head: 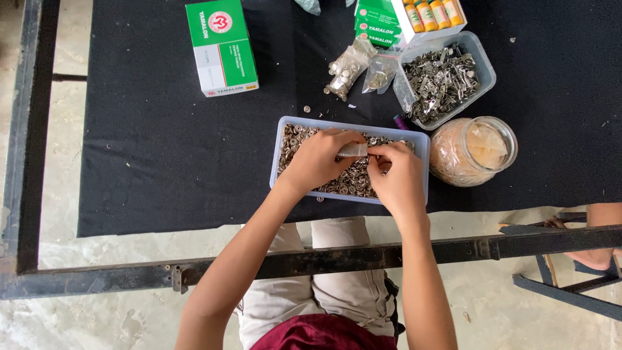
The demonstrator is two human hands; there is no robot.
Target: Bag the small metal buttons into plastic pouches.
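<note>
- Black cloth (162,149) covered the tabletop; a dark metal frame (29,162) ran along its left and near edges, over a concrete floor.
- Pale plastic tray (424,172) lay on the cloth directly in front of me, filled with small round metal snaps (343,183). Both my hands were over it.
- A second plastic tray (486,71), further off and to the right, held a heap of metal clips (444,81).
- Round clear jar (502,146) stood just beside the right end of my tray.
- Green and white box (221,46) lay well apart to the left; a stack of similar boxes (376,26) sat at the far edge.
- My left hand (317,159) was curled, fingertips pinching the left end of a small clear bag (353,150).
- My right hand (396,172) pinched the same bag at its right end, thumb and forefinger closed on it.
- Two clear bags of snaps (350,65) lay between the trays.
- The bag I held hung just above the snaps, near the far wall of the tray.
- A few loose snaps (307,109) lay on the cloth beyond the tray.
</note>
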